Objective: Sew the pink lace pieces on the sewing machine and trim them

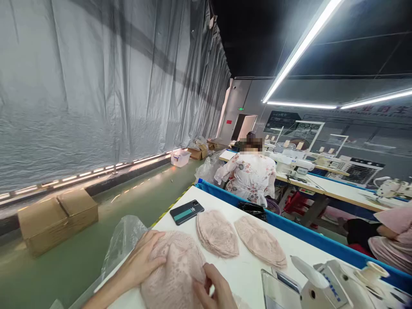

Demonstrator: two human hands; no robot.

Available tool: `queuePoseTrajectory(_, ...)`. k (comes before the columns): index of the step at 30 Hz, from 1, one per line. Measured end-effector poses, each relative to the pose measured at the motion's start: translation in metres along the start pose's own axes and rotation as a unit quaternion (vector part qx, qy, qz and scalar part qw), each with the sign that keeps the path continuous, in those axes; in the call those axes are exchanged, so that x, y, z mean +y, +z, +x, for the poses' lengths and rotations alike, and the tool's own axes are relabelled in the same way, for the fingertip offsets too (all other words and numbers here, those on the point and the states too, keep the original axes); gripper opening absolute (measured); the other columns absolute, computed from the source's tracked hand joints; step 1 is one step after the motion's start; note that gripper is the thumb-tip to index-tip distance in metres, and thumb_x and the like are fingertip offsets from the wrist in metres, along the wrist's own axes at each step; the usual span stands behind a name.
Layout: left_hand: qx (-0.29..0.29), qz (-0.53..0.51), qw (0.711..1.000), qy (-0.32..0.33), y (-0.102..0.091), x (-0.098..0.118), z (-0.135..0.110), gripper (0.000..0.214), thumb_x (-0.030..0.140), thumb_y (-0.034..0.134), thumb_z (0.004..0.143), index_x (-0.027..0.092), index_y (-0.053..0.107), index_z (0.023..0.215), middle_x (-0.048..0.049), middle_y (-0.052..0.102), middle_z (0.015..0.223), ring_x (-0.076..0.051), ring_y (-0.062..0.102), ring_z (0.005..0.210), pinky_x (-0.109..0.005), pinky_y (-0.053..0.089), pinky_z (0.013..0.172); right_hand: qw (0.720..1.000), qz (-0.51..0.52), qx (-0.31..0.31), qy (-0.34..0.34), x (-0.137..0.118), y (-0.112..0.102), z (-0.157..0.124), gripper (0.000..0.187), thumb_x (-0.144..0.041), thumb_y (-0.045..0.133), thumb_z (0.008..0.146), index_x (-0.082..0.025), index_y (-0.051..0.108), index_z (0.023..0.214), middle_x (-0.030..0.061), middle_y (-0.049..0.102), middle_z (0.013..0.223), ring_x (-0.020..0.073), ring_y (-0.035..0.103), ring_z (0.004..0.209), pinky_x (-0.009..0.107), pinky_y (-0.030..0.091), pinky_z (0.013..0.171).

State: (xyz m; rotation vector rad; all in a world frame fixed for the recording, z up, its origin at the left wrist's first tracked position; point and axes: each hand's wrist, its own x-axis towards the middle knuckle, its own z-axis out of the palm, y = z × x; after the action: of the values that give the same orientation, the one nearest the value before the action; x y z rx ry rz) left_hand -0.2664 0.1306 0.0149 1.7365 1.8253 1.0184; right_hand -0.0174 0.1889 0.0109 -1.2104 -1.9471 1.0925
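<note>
A pale pink lace piece (175, 274), rounded at its far end and creased in the middle, lies at the near edge of the white table. My left hand (141, 259) rests on its left side, fingers stretched out and thumb apart on the lace. At the right edge, my right hand (214, 287) is closed in a pinch on the lace, its fingertips partly hidden. Beyond are two stacks of similar leaf-shaped lace pieces, a left stack (217, 234) and a right stack (260, 241). Neither hand touches these stacks.
A phone (186, 212) lies near the table's far left corner. A white sewing machine (334, 283) stands at right. Blue cloth (289, 229) lines the far edge. Clear plastic (124, 240) hangs at left, near a cardboard box (59, 219). A person (251, 174) sits ahead.
</note>
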Motion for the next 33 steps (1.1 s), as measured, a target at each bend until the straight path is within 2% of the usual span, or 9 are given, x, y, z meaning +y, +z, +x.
queuePoseTrajectory(3, -0.095, -0.055, 0.994, -0.006, -0.018, -0.002, 0.021, 0.069, 0.059, 0.056, 0.082, 0.028, 0.037, 0.141, -0.0094, 0.037, 0.146, -0.033, 0.033, 0.135, -0.047, 0.028, 0.112, 0.996, 0.077, 0.014, -0.034, -0.027, 0.008, 0.005, 0.031, -0.053, 0.050, 0.078, -0.023, 0.050, 0.083, 0.0033, 0.054, 0.085, 0.0199, 0.051, 0.078, 0.030, 0.042, 0.074)
queuePoseTrajectory(5, -0.204, -0.120, 0.971, 0.031, -0.033, 0.003, 0.038, 0.088, 0.069, 0.062, 0.074, 0.029, 0.031, 0.145, -0.0090, 0.033, 0.150, -0.033, 0.028, 0.138, -0.046, 0.023, 0.114, 0.990, 0.127, -0.007, -0.064, -0.049, 0.014, 0.016, 0.032, -0.055, 0.049, 0.080, -0.023, 0.049, 0.081, -0.0001, 0.050, 0.077, 0.0182, 0.048, 0.075, 0.029, 0.042, 0.072)
queuePoseTrajectory(8, -0.350, -0.277, 0.893, 0.067, -0.046, 0.012, 0.064, 0.103, 0.068, 0.076, 0.059, 0.027, 0.035, 0.144, -0.0101, 0.041, 0.146, -0.034, 0.035, 0.135, -0.043, 0.031, 0.110, 0.971, 0.211, -0.058, -0.094, -0.081, 0.019, 0.038, 0.032, -0.055, 0.052, 0.081, -0.023, 0.046, 0.078, -0.0038, 0.045, 0.072, 0.0150, 0.046, 0.068, 0.026, 0.042, 0.065)
queuePoseTrajectory(10, -0.385, -0.363, 0.846, 0.063, -0.047, 0.013, 0.079, 0.102, 0.063, 0.082, 0.052, 0.022, 0.045, 0.138, -0.0107, 0.056, 0.132, -0.033, 0.050, 0.123, -0.040, 0.041, 0.101, 0.954, 0.271, -0.089, -0.094, -0.097, 0.016, 0.050, 0.034, -0.057, 0.054, 0.080, -0.024, 0.048, 0.083, -0.0033, 0.051, 0.074, 0.0150, 0.050, 0.069, 0.025, 0.044, 0.063)
queuePoseTrajectory(16, -0.321, -0.434, 0.842, 0.005, -0.042, 0.007, 0.095, 0.074, 0.049, 0.089, 0.051, 0.013, 0.066, 0.112, -0.0070, 0.073, 0.090, -0.021, 0.067, 0.084, -0.028, 0.051, 0.079, 0.917, 0.388, -0.085, -0.025, -0.099, -0.017, 0.069, 0.043, -0.060, 0.069, 0.071, -0.023, 0.055, 0.089, -0.0020, 0.062, 0.079, 0.0157, 0.058, 0.074, 0.023, 0.048, 0.066)
queuePoseTrajectory(20, -0.254, -0.471, 0.845, -0.020, -0.044, 0.016, 0.097, 0.062, 0.041, 0.090, 0.053, 0.012, 0.067, 0.103, -0.0088, 0.071, 0.091, -0.020, 0.066, 0.082, -0.029, 0.051, 0.078, 0.910, 0.403, -0.093, 0.023, -0.079, -0.035, 0.079, 0.041, -0.053, 0.077, 0.067, -0.023, 0.056, 0.086, -0.0031, 0.063, 0.074, 0.0157, 0.059, 0.069, 0.022, 0.047, 0.060)
queuePoseTrajectory(25, -0.201, -0.491, 0.847, -0.020, -0.047, 0.029, 0.097, 0.045, 0.033, 0.090, 0.053, 0.013, 0.064, 0.084, -0.0028, 0.066, 0.080, -0.014, 0.063, 0.070, -0.023, 0.051, 0.066, 0.910, 0.402, -0.084, 0.060, -0.062, -0.038, 0.075, 0.050, -0.051, 0.081, 0.062, -0.023, 0.061, 0.099, 0.0025, 0.070, 0.096, 0.0225, 0.064, 0.089, 0.027, 0.051, 0.070)
queuePoseTrajectory(30, -0.191, -0.480, 0.856, -0.021, -0.048, 0.034, 0.095, 0.047, 0.032, 0.091, 0.052, 0.014, 0.057, 0.080, 0.0007, 0.061, 0.075, -0.011, 0.060, 0.065, -0.020, 0.049, 0.060, 0.912, 0.402, -0.059, 0.049, -0.058, -0.034, 0.068, 0.057, -0.050, 0.082, 0.060, -0.024, 0.059, 0.105, 0.0029, 0.072, 0.091, 0.0218, 0.067, 0.076, 0.026, 0.051, 0.061)
queuePoseTrajectory(33, -0.193, -0.461, 0.866, -0.023, -0.048, 0.037, 0.091, 0.051, 0.034, 0.091, 0.050, 0.015, 0.056, 0.082, 0.0004, 0.061, 0.077, -0.011, 0.059, 0.065, -0.021, 0.049, 0.060, 0.910, 0.410, -0.052, 0.038, -0.060, -0.036, 0.066, 0.061, -0.048, 0.083, 0.059, -0.026, 0.059, 0.111, 0.0033, 0.072, 0.098, 0.0217, 0.067, 0.083, 0.025, 0.051, 0.066)
